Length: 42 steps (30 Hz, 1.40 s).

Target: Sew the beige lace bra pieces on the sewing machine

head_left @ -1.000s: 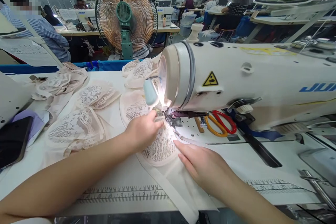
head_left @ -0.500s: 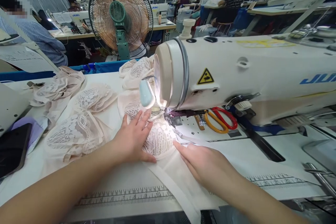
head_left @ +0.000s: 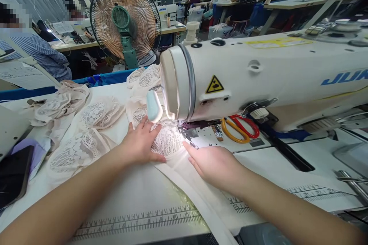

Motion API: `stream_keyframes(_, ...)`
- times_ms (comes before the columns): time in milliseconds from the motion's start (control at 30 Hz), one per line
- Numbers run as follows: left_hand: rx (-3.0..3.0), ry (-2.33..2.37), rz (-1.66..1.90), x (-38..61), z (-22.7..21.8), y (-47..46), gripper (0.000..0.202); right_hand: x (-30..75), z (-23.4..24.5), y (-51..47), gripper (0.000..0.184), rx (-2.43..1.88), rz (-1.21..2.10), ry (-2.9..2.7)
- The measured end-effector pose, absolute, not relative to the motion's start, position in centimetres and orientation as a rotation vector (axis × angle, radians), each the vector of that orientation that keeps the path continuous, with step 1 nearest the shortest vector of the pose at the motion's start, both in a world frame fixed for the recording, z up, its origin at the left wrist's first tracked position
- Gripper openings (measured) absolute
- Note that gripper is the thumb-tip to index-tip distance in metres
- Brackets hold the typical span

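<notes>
A white lace cup piece (head_left: 169,142) lies under the needle area of a white sewing machine (head_left: 258,72). My left hand (head_left: 142,143) rests flat on the lace with fingers spread, just left of the presser foot (head_left: 185,132). My right hand (head_left: 214,164) lies flat, fingers together, on the pale fabric band (head_left: 198,203) that runs from the lace toward the table's near edge. Neither hand grips anything.
Several lace cup pieces (head_left: 86,130) lie piled on the table to the left. Orange and red scissors (head_left: 240,126) sit behind the needle plate. A dark phone (head_left: 13,176) lies at far left. A standing fan (head_left: 125,23) is beyond the table. Other people sit at benches behind.
My left hand went from a closed pinch at the needle to lying flat with fingers spread on the lace. The view has shifted right and closer.
</notes>
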<state>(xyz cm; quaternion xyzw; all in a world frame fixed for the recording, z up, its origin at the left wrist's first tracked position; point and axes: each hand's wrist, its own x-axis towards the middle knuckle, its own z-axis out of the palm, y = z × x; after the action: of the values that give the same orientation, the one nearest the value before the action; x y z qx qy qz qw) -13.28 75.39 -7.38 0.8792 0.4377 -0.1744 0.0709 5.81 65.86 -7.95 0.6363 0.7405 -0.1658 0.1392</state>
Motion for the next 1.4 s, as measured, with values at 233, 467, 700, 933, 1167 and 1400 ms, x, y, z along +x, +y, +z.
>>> stream_keyframes(233,2.650,1.283,-0.404,-13.8,-7.0,77.5,0.101,4.5,-6.8,66.6,0.066,1.807,-0.536,2.054)
stream_keyframes(467,2.631,1.194,-0.392,-13.9,-7.4,79.5,0.100,4.5,-6.7,66.5,0.065,1.804,-0.540,2.030)
stream_keyframes(700,2.695,1.082,-0.327,-14.2,-8.5,81.5,0.101,4.3,-7.2,66.7,0.070,1.815,-0.514,2.054)
stream_keyframes(933,2.749,1.071,-0.194,-14.8,-10.0,83.3,0.098,5.0,-6.3,65.4,0.065,1.828,-0.500,2.102)
stream_keyframes(1167,2.888,1.172,0.117,-13.5,-7.0,75.7,0.045,8.6,-7.7,61.7,0.048,1.737,-0.275,2.619)
stream_keyframes(1400,3.029,0.886,0.256,-11.1,-9.8,67.3,0.052,10.7,-10.9,59.8,0.032,1.555,-0.261,2.987)
